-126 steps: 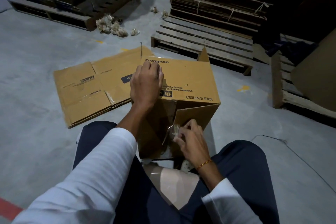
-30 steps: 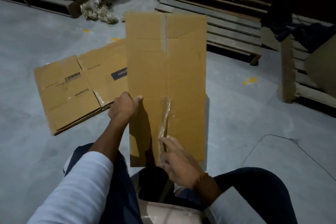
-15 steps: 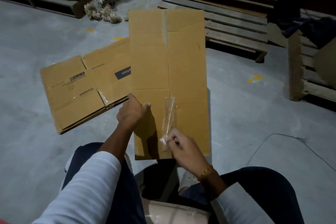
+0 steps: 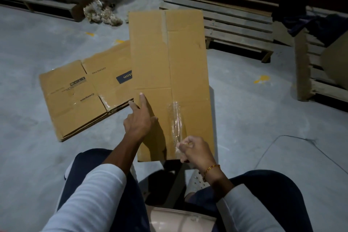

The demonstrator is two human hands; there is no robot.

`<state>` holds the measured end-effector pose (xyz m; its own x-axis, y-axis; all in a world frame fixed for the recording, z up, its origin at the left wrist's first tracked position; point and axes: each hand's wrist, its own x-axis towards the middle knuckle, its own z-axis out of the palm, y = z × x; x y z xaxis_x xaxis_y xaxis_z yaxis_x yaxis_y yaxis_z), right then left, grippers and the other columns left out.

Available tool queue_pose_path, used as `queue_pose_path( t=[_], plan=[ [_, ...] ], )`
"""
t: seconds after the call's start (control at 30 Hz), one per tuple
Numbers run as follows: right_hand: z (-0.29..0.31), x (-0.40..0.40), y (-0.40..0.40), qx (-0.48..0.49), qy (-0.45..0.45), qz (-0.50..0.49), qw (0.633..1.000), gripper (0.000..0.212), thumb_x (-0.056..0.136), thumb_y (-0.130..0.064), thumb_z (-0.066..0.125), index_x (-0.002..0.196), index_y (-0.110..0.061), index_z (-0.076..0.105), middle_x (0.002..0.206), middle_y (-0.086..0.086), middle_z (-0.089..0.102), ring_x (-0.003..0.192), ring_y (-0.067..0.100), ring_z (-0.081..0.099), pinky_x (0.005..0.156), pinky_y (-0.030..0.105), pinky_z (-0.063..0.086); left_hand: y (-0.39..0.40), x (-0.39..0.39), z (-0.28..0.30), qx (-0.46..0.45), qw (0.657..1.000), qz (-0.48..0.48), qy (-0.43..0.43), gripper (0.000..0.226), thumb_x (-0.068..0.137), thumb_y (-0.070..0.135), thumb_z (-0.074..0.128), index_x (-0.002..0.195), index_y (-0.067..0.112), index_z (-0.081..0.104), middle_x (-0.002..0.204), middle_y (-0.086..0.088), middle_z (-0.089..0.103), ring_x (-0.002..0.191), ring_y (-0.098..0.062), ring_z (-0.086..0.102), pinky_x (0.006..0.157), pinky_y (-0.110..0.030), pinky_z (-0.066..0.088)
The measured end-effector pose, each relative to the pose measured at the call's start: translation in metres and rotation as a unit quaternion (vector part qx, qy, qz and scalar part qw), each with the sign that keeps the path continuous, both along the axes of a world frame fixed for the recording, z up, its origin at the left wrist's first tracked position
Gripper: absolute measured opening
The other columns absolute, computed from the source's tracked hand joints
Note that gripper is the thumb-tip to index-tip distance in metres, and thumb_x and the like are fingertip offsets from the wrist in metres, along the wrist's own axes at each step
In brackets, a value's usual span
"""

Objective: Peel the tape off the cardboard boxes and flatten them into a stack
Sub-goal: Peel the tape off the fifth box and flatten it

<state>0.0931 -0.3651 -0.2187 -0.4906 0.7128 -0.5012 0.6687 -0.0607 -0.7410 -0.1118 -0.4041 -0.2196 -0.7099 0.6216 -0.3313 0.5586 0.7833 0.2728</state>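
We pressed the flattened box (image 4: 169, 81) with our left hand (image 4: 140, 120), fingers straight on its lower panel, while our right hand (image 4: 194, 149) pinched a strip of clear tape (image 4: 176, 118) lifted from its centre seam; beside it, flattened boxes (image 4: 84, 96) lay stacked on the floor (image 4: 28, 52).

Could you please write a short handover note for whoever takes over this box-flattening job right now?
Left hand: open, index finger and thumb extended against the flattened brown cardboard box held up in front.
Right hand: pinches the strip of clear tape, half peeled off the lower seam.
Stack of flattened brown printed boxes lies on the grey floor, to the left.
Done: this box is collapsed flat.
Left: pull the clear strip free, peel the tape remnant on the upper seam, lay the box on the stack.
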Motion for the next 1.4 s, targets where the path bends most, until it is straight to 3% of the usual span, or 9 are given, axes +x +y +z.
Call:
queue_pose_path(
  t=[0.13,0.43,0.5,0.57,0.67,0.97,1.1,1.23,1.4],
  plan=[
    [0.01,-0.003,-0.006,0.092,0.035,0.097,0.99,0.018,0.094,-0.033,0.067,0.077,-0.029,0.062,0.07,-0.014,0.06,0.068,0.005,0.059,0.065,0.031,0.05,-0.003,0.0,0.004,-0.045,0.998,-0.042,0.0,0.106,0.094,0.042,0.067,0.158,0.026,-0.015,0.165,-0.024,-0.009,0.115,-0.035,0.061,0.076,-0.038,0.049],
    [0.035,0.009,-0.009,0.198,0.063,0.347,0.915,0.008,0.089,-0.034,0.069,0.083,-0.03,0.072,0.157,-0.018,0.026,0.144,0.01,0.021,0.104,0.035,0.039,-0.009,0.004,0.0,-0.078,0.992,-0.071,0.076,0.106,0.092,0.041,0.069,0.158,0.023,-0.012,0.16,-0.023,-0.029,0.092,-0.033,0.066,0.063,-0.035,0.047],
    [0.035,0.014,-0.01,0.168,0.101,0.353,0.915,0.009,0.092,-0.031,0.066,0.085,-0.028,0.071,0.146,-0.011,0.048,0.141,0.008,0.033,0.107,0.036,0.039,-0.007,0.005,-0.004,-0.061,0.991,-0.07,0.1,0.1,0.093,0.04,0.069,0.159,0.023,-0.004,0.162,-0.019,-0.028,0.089,-0.033,0.066,0.062,-0.035,0.049],
    [0.037,0.017,-0.008,0.13,0.142,0.306,0.933,0.009,0.095,-0.029,0.064,0.088,-0.025,0.069,0.109,-0.012,0.068,0.111,0.005,0.059,0.095,0.037,0.049,-0.005,0.005,-0.007,-0.051,0.989,-0.073,0.114,0.091,0.095,0.036,0.066,0.159,0.022,0.003,0.164,-0.015,-0.024,0.092,-0.033,0.065,0.064,-0.036,0.05],
    [0.043,0.017,0.0,0.141,0.141,0.192,0.961,0.011,0.098,-0.031,0.061,0.087,-0.027,0.062,0.08,-0.013,0.065,0.078,0.002,0.062,0.071,0.029,0.051,-0.004,0.011,-0.009,-0.05,0.989,-0.094,0.1,0.087,0.096,0.039,0.063,0.159,0.024,0.006,0.165,-0.011,-0.02,0.101,-0.034,0.064,0.066,-0.038,0.046],
    [0.035,0.007,0.01,0.109,0.093,-0.014,0.99,0.028,0.095,-0.047,0.058,0.081,-0.023,0.052,0.069,0.001,0.05,0.064,0.017,0.05,0.065,0.046,0.05,-0.008,0.035,-0.019,-0.102,0.979,-0.161,0.073,0.096,0.092,0.04,0.066,0.158,0.03,-0.003,0.163,-0.011,-0.028,0.098,-0.032,0.064,0.072,-0.039,0.05],
    [0.033,0.004,0.015,0.023,0.096,-0.089,0.991,0.031,0.083,-0.059,0.059,0.089,-0.03,0.049,0.079,0.005,0.065,0.071,0.025,0.063,0.077,0.058,0.057,-0.004,0.032,-0.019,-0.108,0.98,-0.155,0.068,0.097,0.092,0.041,0.067,0.158,0.031,-0.002,0.162,-0.009,-0.029,0.101,-0.033,0.064,0.079,-0.041,0.053],
    [0.035,0.011,0.014,0.068,-0.035,0.021,0.997,0.033,0.089,-0.058,0.062,0.104,-0.029,0.054,0.093,-0.001,0.067,0.086,0.02,0.065,0.082,0.044,0.057,-0.001,0.025,-0.016,-0.103,0.982,-0.15,0.057,0.099,0.091,0.043,0.069,0.158,0.03,-0.002,0.163,-0.009,-0.027,0.108,-0.034,0.062,0.085,-0.042,0.053],
    [0.033,0.012,0.003,0.141,-0.153,0.206,0.956,0.032,0.095,-0.05,0.061,0.115,-0.026,0.065,0.11,-0.002,0.069,0.101,0.021,0.064,0.084,0.032,0.05,-0.001,0.021,-0.014,-0.087,0.987,-0.13,0.043,0.098,0.091,0.045,0.069,0.159,0.029,0.0,0.165,-0.008,-0.022,0.115,-0.035,0.059,0.091,-0.045,0.053]
  ],
)
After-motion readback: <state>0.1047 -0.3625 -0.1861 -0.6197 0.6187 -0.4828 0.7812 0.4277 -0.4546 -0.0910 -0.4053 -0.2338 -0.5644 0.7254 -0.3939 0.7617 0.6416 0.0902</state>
